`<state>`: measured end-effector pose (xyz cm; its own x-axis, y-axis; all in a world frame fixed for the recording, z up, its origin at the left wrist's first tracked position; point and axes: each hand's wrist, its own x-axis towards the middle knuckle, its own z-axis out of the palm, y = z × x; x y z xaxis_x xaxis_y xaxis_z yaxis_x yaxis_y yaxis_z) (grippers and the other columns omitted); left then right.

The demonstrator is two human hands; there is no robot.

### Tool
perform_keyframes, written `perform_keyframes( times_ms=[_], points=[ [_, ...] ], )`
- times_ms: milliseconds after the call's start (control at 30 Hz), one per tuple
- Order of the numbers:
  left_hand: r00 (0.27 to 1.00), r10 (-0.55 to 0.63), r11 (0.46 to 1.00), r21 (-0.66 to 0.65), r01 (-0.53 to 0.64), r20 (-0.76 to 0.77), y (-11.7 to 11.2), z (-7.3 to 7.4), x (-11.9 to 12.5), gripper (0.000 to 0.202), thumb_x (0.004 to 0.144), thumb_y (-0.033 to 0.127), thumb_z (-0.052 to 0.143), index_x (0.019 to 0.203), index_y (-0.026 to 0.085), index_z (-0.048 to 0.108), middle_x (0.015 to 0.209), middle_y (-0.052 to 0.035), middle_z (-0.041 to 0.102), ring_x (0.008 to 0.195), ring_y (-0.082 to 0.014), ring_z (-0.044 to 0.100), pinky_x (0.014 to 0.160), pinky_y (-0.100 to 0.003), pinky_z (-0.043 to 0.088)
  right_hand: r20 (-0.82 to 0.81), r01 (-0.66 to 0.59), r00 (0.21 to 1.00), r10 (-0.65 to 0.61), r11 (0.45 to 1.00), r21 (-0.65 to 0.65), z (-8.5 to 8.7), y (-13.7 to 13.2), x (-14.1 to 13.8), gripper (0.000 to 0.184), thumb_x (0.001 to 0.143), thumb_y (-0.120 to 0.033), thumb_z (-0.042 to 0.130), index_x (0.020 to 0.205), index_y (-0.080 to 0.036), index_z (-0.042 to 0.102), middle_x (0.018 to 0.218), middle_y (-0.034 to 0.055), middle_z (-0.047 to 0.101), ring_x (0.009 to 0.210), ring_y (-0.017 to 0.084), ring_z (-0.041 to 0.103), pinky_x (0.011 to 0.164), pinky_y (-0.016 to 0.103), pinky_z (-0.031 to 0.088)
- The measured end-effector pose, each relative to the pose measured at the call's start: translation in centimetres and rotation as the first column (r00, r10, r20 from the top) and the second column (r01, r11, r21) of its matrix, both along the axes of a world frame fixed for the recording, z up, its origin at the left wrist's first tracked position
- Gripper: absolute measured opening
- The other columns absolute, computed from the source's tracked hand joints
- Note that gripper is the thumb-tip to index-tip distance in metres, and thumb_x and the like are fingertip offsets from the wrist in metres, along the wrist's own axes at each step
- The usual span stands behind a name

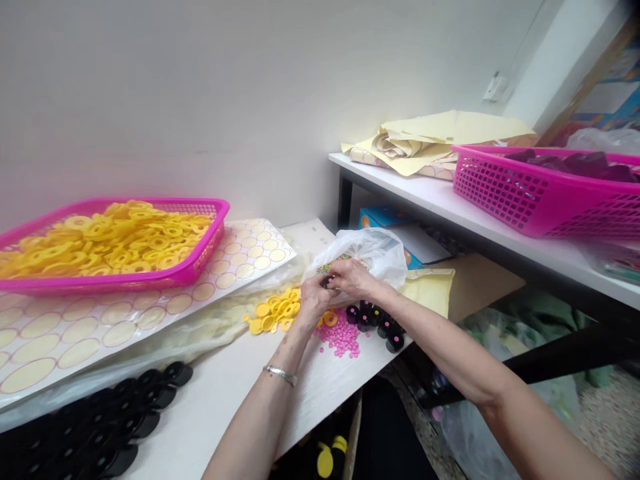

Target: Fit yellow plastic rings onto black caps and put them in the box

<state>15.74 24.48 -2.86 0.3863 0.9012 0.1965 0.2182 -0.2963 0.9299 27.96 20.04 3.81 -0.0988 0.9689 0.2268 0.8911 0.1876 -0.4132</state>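
My left hand (314, 297), with a bracelet at its wrist, is closed around a small black round piece (329, 282). Bent over the top of that piece are the fingers of my right hand (353, 277); what they pinch is hidden. Just behind both hands lies an open clear plastic bag (383, 257) with tiny multicoloured beads (343, 260) in it. Yellow round caps (273, 312) are heaped left of my left hand. Below my hands spreads a pile of small pink discs (341, 337). Several black round pieces (385, 327), some with a pink dot on top, stand to the right.
A pink basket (213, 250) of yellow rings rests on circle-printed sheets (120, 333) at left. Rows of black pieces (100, 420) stand front left. Another pink basket (505, 193) and yellow paper (450, 130) sit on a raised shelf (410, 193). A box with yellow-capped pieces (325, 460) is below the table edge.
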Motion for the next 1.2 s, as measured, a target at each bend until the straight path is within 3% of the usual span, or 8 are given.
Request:
perform_keyframes(
  times_ms=[200,300,433,567,733,867,1000,1200],
  points=[
    [0.998,-0.005,0.998,-0.056,0.008,0.058,-0.6,1.6,-1.4,0.029,0.054,0.022,0.067,0.082,0.013,0.069,0.065,0.0025,0.059,0.063,-0.0132,0.053,0.06,-0.024,0.041,-0.115,0.067,0.991,-0.062,0.997,0.041,0.5,0.1,0.1,0.021,0.084,-0.024,0.047,0.082,-0.012,0.064,0.075,0.0032,0.065,0.072,0.012,0.057,0.064,0.02,0.039],
    [0.997,0.001,0.998,-0.07,0.004,0.074,-1.5,2.0,-4.2,0.03,0.055,0.023,0.069,0.083,0.015,0.068,0.07,0.0015,0.061,0.068,-0.0143,0.054,0.063,-0.025,0.042,0.014,0.072,0.997,-0.071,0.997,-0.017,0.3,-0.9,-0.6,0.026,0.087,-0.021,0.04,0.088,-0.013,0.064,0.084,0.005,0.067,0.079,0.013,0.058,0.068,0.021,0.04],
    [1.0,-0.017,0.995,-0.099,0.016,-0.013,-4.4,0.6,-8.9,0.025,0.051,0.022,0.072,0.075,0.017,0.068,0.069,0.0019,0.061,0.067,-0.0142,0.053,0.063,-0.025,0.041,0.182,-0.051,0.98,0.085,0.981,-0.186,-1.5,-2.9,-2.5,0.017,0.077,-0.02,0.051,0.079,-0.017,0.067,0.078,0.0069,0.067,0.076,0.019,0.059,0.066,0.027,0.04],
    [0.988,-0.009,0.993,-0.119,-0.009,-0.152,-7.9,-1.6,-12.2,0.023,0.049,0.021,0.073,0.071,0.018,0.068,0.066,0.0019,0.06,0.064,-0.0146,0.052,0.061,-0.026,0.039,0.244,-0.088,0.957,0.157,0.958,-0.273,-3.8,-3.8,-4.4,0.031,0.074,-0.015,0.048,0.101,-0.015,0.064,0.097,0.0153,0.064,0.092,0.028,0.057,0.074,0.035,0.041],
    [0.954,0.063,0.995,-0.051,-0.082,-0.294,-9.8,-3.2,-13.6,0.024,0.055,0.024,0.072,0.079,0.02,0.069,0.076,0.0006,0.063,0.076,-0.0182,0.055,0.072,-0.031,0.042,0.036,-0.007,0.999,0.02,0.943,-0.333,-4.3,-3.3,-5.3,0.035,0.065,-0.005,0.051,0.095,-0.015,0.065,0.094,0.0151,0.064,0.1,0.031,0.052,0.086,0.042,0.036],
    [0.969,0.071,0.986,-0.129,-0.103,-0.235,-9.9,-3.2,-14.3,0.056,0.044,0.021,0.078,0.099,0.018,0.067,0.095,-0.0041,0.064,0.089,-0.0221,0.056,0.082,-0.035,0.043,-0.206,0.025,0.974,-0.097,0.945,-0.327,-3.8,-3.0,-4.9,0.02,0.058,-0.007,0.057,0.075,-0.014,0.063,0.082,0.0096,0.063,0.091,0.028,0.054,0.08,0.037,0.038],
    [0.984,0.174,0.978,-0.126,-0.168,0.041,-10.4,-1.8,-14.3,0.057,0.05,0.025,0.078,0.105,0.018,0.064,0.109,-0.0074,0.059,0.092,-0.0201,0.054,0.074,-0.031,0.045,-0.552,0.016,0.805,-0.218,0.938,-0.346,-3.4,-3.3,-4.7,0.014,0.064,-0.025,0.058,0.075,-0.016,0.055,0.068,0.002,0.057,0.065,0.016,0.053,0.058,0.026,0.04],
    [0.911,0.194,0.966,-0.233,-0.113,0.364,-9.7,0.5,-10.6,0.025,0.063,0.03,0.07,0.084,0.016,0.069,0.088,-0.005,0.062,0.073,-0.0128,0.054,0.059,-0.023,0.044,-0.868,-0.199,0.431,-0.248,0.912,-0.359,-3.5,-4.8,-6.6,0.018,0.071,-0.034,0.045,0.074,-0.018,0.052,0.067,0.0012,0.056,0.053,0.01,0.048,0.053,0.024,0.045]
  ],
)
